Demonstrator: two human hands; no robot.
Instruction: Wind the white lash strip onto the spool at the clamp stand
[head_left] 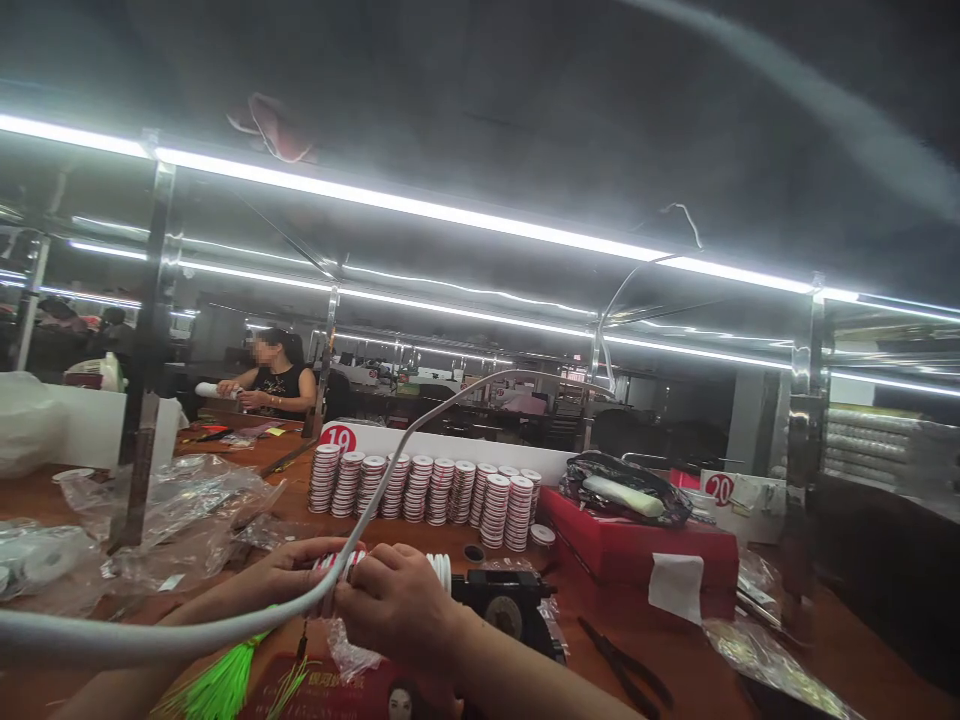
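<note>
Low in the head view, my left hand (296, 570) and my right hand (394, 600) meet over a short stack of red-and-white spools (352, 562). Both hands are closed around that stack, left from the side, right from the front. White rims of more spools (442, 570) show just right of my right hand. A white cable (375, 500) sweeps across in front of my hands. A green tassel (225, 680) lies below my left forearm. A black device (510, 605) sits right of my hands.
Rows of stacked red-and-white spools (427, 490) stand mid-table. A red box (637, 555) carries a dark bag. Pliers (626, 670) lie at right. Crumpled plastic bags (180, 500) and a metal post (146, 350) are at left. A person (274, 380) works at the far bench.
</note>
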